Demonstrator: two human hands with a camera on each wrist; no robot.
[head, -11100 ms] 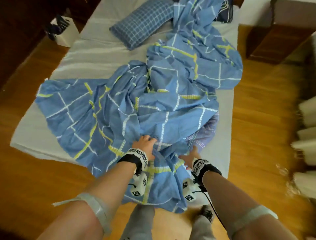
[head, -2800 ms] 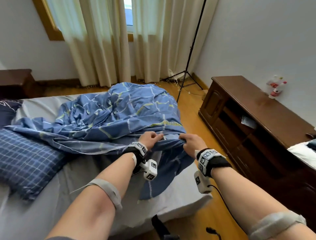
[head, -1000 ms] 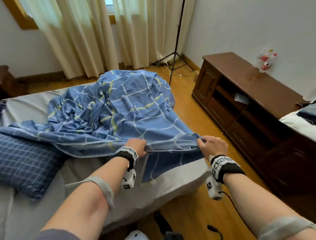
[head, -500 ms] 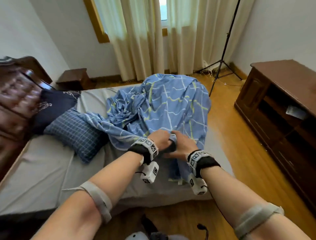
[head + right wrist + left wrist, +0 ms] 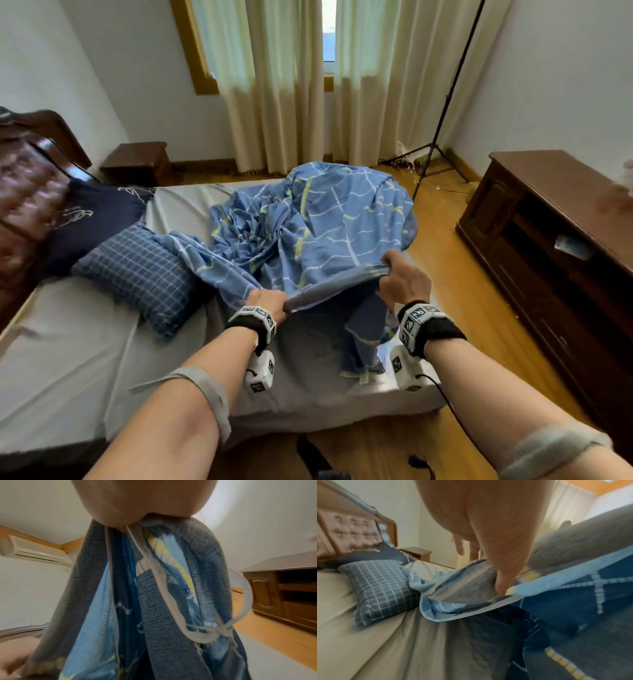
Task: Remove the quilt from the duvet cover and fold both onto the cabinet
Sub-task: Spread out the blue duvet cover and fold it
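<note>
You stand at the side of the bed (image 5: 85, 359) and both your hands hold one edge of the blue duvet cover (image 5: 329, 226), w/ the edge pulled straight between them. Your left hand (image 5: 269, 303) is clenched on the edge near the middle of the mattress; in the left wrist view the thumb (image 5: 502, 586) presses the hem down against the cloth and the other fingers are behind it, partly hidden. Your right hand (image 5: 404, 279) grasps the same edge a bit higher and more to the right, approx. above the foot corner of the bed; in the right wrist view the cloth hangs down from the fist in long folds, and a white tie string (image 5: 221, 630) w/ a knot hangs on the inner hem. The rest of the cover lies in a crumpled heap on the grey sheet, reaching to the far side of the bed, and one corner drops below your hands onto the mattress. If a quilt is inside, I cannot tell. Left of the heap is a checked blue pillow (image 5: 137, 274), touching the cover, and behind it a dark navy pillow (image 5: 92, 219) leans at the headboard (image 5: 27, 192). The brown cabinet (image 5: 561, 192) stands at the right wall, well apart from the bed, across the wood floor. A black tripod (image 5: 442, 116) stands before the cream curtains (image 5: 274, 85).
</note>
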